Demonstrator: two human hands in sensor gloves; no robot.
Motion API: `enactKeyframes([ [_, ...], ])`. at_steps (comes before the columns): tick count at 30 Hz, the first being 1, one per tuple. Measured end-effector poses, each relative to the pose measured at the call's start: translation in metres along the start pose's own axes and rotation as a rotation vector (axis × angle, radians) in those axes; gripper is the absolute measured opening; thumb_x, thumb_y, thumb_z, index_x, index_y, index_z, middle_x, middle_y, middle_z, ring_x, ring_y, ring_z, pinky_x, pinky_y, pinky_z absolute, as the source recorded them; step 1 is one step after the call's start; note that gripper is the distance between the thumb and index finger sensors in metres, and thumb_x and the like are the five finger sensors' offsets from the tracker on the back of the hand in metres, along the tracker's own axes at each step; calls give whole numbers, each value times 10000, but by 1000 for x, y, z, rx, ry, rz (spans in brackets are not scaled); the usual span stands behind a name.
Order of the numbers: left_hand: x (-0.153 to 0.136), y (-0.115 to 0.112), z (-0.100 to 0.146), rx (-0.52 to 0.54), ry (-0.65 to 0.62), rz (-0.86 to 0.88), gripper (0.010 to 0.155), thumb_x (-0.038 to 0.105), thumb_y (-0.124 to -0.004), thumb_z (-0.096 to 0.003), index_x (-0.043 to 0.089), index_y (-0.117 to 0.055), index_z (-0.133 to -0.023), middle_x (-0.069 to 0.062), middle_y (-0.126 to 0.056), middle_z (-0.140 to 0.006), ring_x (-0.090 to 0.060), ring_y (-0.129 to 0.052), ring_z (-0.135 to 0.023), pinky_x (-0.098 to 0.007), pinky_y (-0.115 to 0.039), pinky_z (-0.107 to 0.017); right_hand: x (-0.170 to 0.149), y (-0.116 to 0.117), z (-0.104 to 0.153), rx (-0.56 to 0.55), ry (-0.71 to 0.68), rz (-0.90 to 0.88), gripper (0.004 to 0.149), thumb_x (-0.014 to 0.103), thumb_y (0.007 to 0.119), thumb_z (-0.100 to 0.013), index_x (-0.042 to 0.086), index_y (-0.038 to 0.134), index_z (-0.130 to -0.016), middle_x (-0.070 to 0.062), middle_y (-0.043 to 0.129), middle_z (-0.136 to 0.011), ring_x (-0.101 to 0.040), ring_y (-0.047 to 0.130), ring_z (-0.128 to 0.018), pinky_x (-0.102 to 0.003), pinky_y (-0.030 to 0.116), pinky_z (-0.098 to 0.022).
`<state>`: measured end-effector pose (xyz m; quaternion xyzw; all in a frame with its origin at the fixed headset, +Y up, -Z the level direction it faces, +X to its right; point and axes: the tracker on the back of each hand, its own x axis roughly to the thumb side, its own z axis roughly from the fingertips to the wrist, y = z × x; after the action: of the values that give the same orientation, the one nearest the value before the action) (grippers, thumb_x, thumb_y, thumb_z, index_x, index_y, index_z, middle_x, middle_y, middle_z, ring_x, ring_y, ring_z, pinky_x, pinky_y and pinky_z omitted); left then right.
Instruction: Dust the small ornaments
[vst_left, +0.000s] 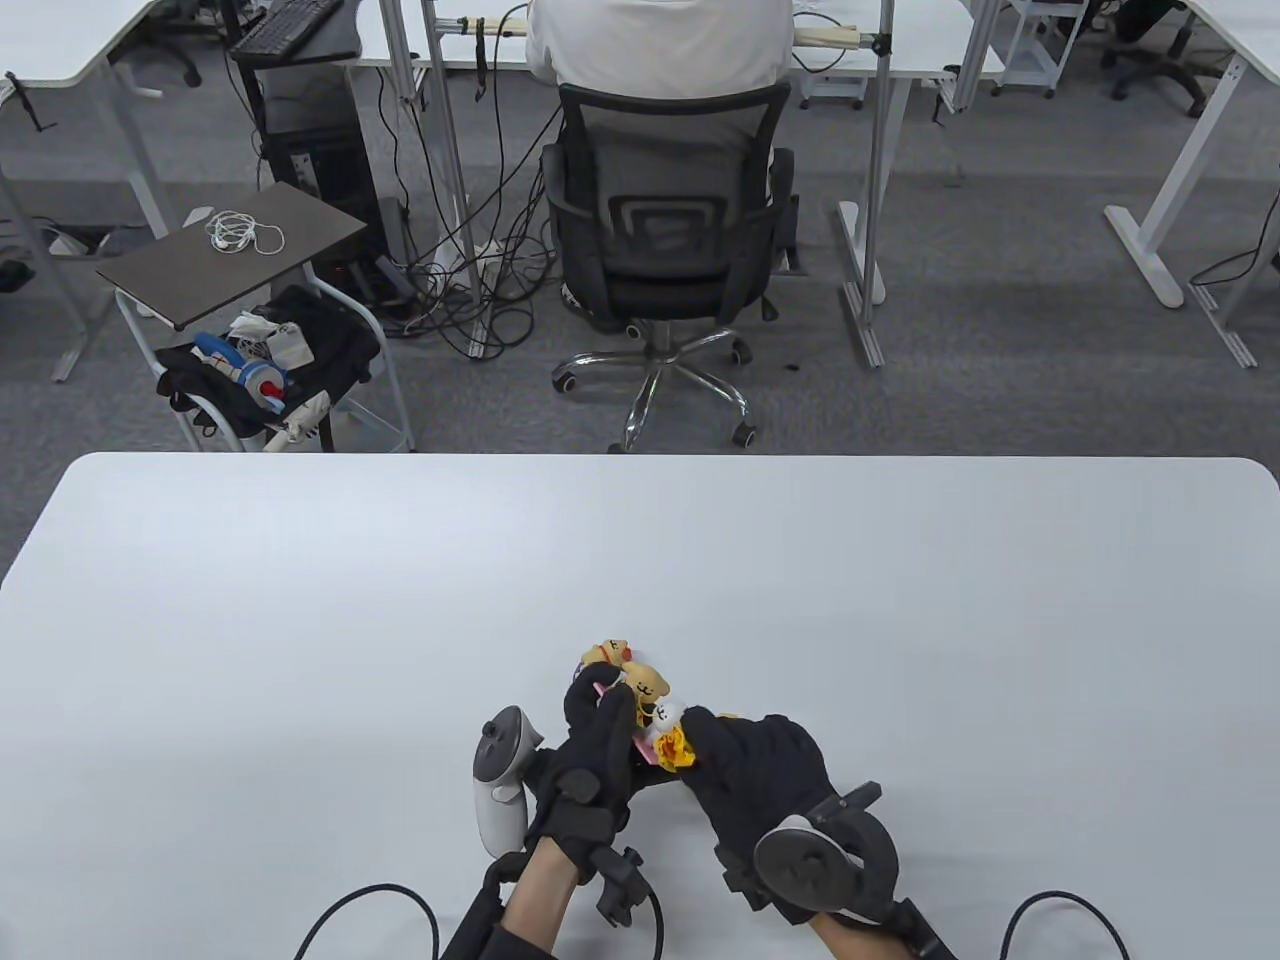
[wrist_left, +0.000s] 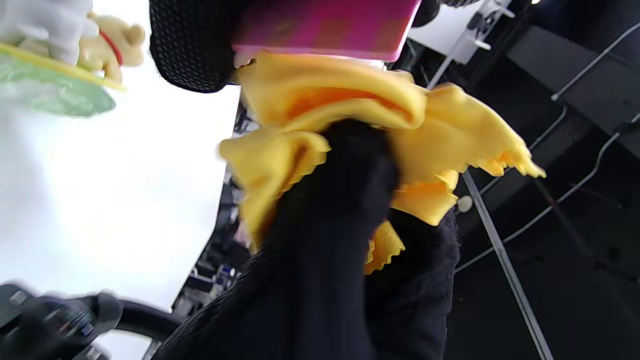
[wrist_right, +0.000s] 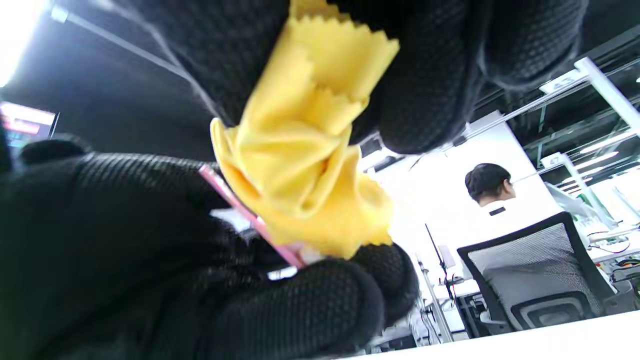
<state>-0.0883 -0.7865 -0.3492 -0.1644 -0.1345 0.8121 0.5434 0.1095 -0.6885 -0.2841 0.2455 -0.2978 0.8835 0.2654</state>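
Left hand (vst_left: 590, 735) fingers grip pink-based bear figurine (vst_left: 650, 690); right hand (vst_left: 760, 765) fingers pinch crumpled yellow cloth (vst_left: 675, 748) against it. Dusting underway; second bear ornament (vst_left: 605, 655) on table (vst_left: 300, 620) apparently pending.

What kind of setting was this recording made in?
Most likely an open office or lab: a white desk in front, a mesh office chair with a seated person behind, more desks, a keyboard and cables on grey carpet.

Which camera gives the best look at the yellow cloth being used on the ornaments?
The left wrist view: the yellow cloth fills the frame, its zigzag edge plain, bunched in the right hand. The right wrist view shows it close too, partly behind fingers. The table view shows only a small patch between the hands.
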Motion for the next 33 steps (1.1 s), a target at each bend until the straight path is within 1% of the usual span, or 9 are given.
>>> enactKeyframes([
  [6,9,-3,0,34,-92,17,657,605,-424,-564,399,77,-934,-180,-333,-1072,-357,-726,-986,-383,-797,-711,-17,10,1,85,101,-26,481,386,910,-451,147,816,-858,-77,940,-685,-254,1007,-526,-555,782,-533],
  [9,5,2,0,31,-67,86,611,576,-425,-571,394,-27,-997,-161,-440,-1089,-373,-726,-981,-441,-776,-699,-25,0,-3,45,177,-154,484,376,901,-460,154,807,-879,-81,929,-706,-260,995,-544,-555,777,-542],
  [11,3,2,-1,12,-66,84,598,544,-433,-580,307,-129,-1037,-114,-614,-1064,-364,-728,-978,-466,-754,-696,-30,-5,-3,22,210,-290,487,369,881,-470,163,794,-903,-81,917,-726,-263,985,-561,-558,769,-553],
  [14,2,-8,-5,-66,-56,75,580,545,-423,-586,300,-189,-1057,-64,-660,-1079,-336,-682,-1017,-488,-684,-732,-30,3,-1,75,234,-439,477,358,873,-475,177,801,-910,-94,908,-736,-283,970,-572,-576,752,-561],
  [19,5,1,-2,-30,-86,86,567,564,-403,-587,308,-231,-1063,16,-705,-1084,-261,-647,-1061,-482,-573,-787,-30,9,-4,219,174,-189,462,357,901,-463,178,845,-885,-92,923,-724,-290,969,-576,-591,741,-566],
  [20,5,1,-2,-42,-91,142,565,564,-402,-588,311,-231,-1063,17,-709,-1082,-262,-649,-1060,-482,-569,-789,-30,8,-4,186,152,-128,464,361,904,-458,180,849,-881,-87,928,-719,-286,975,-569,-590,744,-565],
  [26,-1,3,-2,-4,-8,46,565,551,-418,-590,296,-247,-1065,-17,-711,-1075,-294,-645,-1046,-496,-565,-778,-21,-8,-3,33,131,-417,481,369,877,-468,176,813,-904,-85,911,-734,-279,968,-578,-576,751,-567],
  [30,-4,2,-2,18,13,46,568,559,-432,-596,302,-249,-1067,-1,-674,-1101,-276,-590,-1065,-467,-526,-798,-16,-1,-3,118,58,-275,480,393,856,-464,234,799,-913,-52,903,-761,-270,964,-627,-581,750,-580],
  [33,-1,9,0,29,-58,61,575,570,-423,-592,300,-236,-1064,-32,-673,-1080,-322,-645,-1040,-487,-580,-781,-23,6,-5,238,88,-192,475,358,889,-460,204,817,-903,-77,902,-762,-302,947,-647,-604,720,-592],
])
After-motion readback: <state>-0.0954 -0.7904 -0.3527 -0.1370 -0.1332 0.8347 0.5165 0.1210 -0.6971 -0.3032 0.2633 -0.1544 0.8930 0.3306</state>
